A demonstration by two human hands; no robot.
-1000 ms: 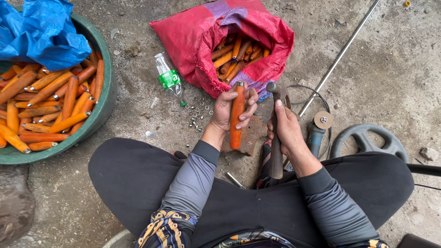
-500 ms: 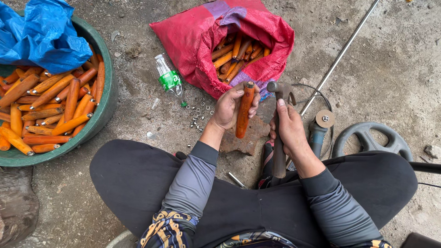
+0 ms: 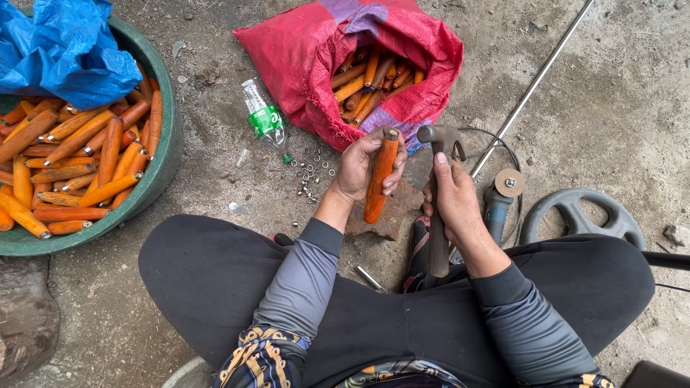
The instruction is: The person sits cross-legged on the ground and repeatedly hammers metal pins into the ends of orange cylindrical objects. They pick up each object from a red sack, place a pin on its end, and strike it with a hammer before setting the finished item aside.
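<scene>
Left hand [image 3: 363,167] has its grip wrapped tight around an orange wooden handle [image 3: 379,177], held upright, while right hand [image 3: 454,201] is clamped on a hammer [image 3: 438,194].

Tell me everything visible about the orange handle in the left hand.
The orange handle looks wooden, long and tapered, with a dark metal ring at its top end. It stands nearly upright, tilted slightly, gripped by the left hand; its lower tip seems to rest on a flat stone. A hammer stands beside it, apart.

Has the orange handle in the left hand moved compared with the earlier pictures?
Yes. The orange handle rose toward the red sack and tilted; its lower end no longer reaches the flat stone.
</scene>
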